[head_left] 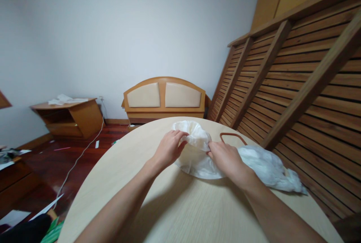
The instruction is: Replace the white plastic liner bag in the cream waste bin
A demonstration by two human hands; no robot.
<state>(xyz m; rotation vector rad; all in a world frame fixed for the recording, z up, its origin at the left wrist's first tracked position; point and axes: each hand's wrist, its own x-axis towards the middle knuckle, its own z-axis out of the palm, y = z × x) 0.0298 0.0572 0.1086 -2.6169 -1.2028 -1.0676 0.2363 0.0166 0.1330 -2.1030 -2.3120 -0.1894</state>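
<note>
A thin white plastic bag point(194, 149) lies bunched on the round pale wooden table point(135, 183). My left hand point(169, 149) pinches the bag's left edge with curled fingers. My right hand point(227, 158) grips the bag's right side, fingers closed on the film. A second crumpled white plastic bag point(267, 168) lies just right of my right wrist. A brown loop, perhaps a hanger or handle point(232, 136), sticks out behind my right hand; most of it is hidden.
A slatted wooden bed frame point(296, 85) leans against the right wall, close to the table's edge. A padded headboard point(165, 98) stands at the far wall. A low wooden cabinet point(70, 117) sits at the left, with a white cable across the dark red floor.
</note>
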